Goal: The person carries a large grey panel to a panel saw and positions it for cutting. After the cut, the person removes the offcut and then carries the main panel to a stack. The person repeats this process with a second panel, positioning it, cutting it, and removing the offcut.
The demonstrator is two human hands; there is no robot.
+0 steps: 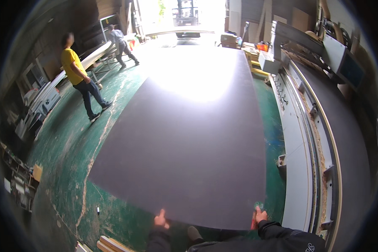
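Note:
A large, smooth, dark grey-brown board [176, 168] stretches away from me, with strong glare over its far half. My left hand [160, 220] is closed on its near edge, left of the middle, with the thumb on top and the other fingers partly hidden. At the near right corner my right hand [261, 216] grips the same board. Next to that hand is a narrow red thing [253, 221], too small to name. A small green mark [257, 205] shows at the corner by my right fingers.
To the right runs a long machine bed [300, 168] with rails and a gantry [300, 40]. A person in a yellow top [73, 69] stands at left; another [121, 44] leans farther back. Wooden strips [109, 244] lie near left on the green floor [67, 168]. A forklift [185, 14] stands in the bright doorway.

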